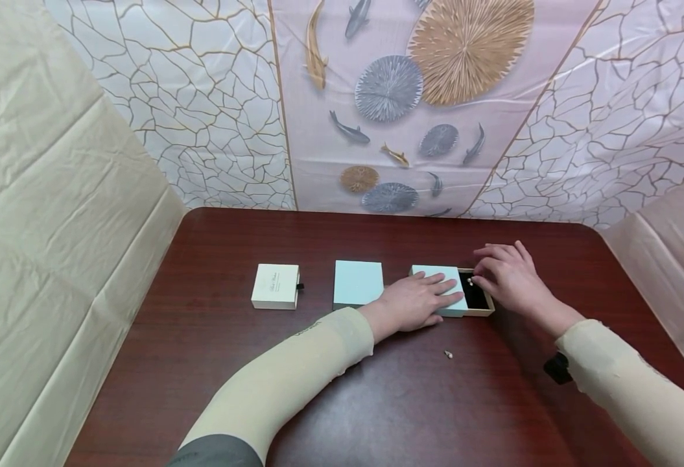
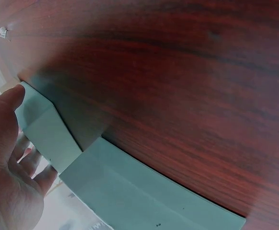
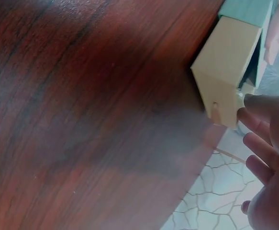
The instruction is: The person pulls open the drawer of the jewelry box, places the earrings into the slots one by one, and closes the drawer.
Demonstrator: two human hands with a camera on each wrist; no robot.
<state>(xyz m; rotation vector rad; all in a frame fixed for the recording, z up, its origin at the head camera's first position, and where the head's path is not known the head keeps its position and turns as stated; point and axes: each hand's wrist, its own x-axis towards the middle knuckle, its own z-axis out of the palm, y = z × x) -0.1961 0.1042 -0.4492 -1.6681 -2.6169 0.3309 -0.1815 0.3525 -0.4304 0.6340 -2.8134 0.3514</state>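
Observation:
My left hand [image 1: 414, 301] lies with spread, straight fingers across the top of a light blue drawer-style gift box [image 1: 435, 271], its thumb against the near side. From the box's right end a cream-edged tray [image 1: 482, 312] with a black lining sticks out partway. Over that tray, my right hand [image 1: 507, 279] pinches a small shiny earring [image 1: 469, 281] between thumb and forefinger. The right wrist view shows the fingertips at the tray's edge, beside its pale outer wall [image 3: 225, 52]. A similar small earring [image 1: 448, 355] lies on the table in front of the box.
Left of the left hand sits another light blue box [image 1: 357, 282]. Further left is a cream box [image 1: 275, 285] with printed lettering and a black pull tab. All stand on a dark reddish wooden table [image 1: 201, 363], with patterned cloth [image 1: 231, 130] behind it.

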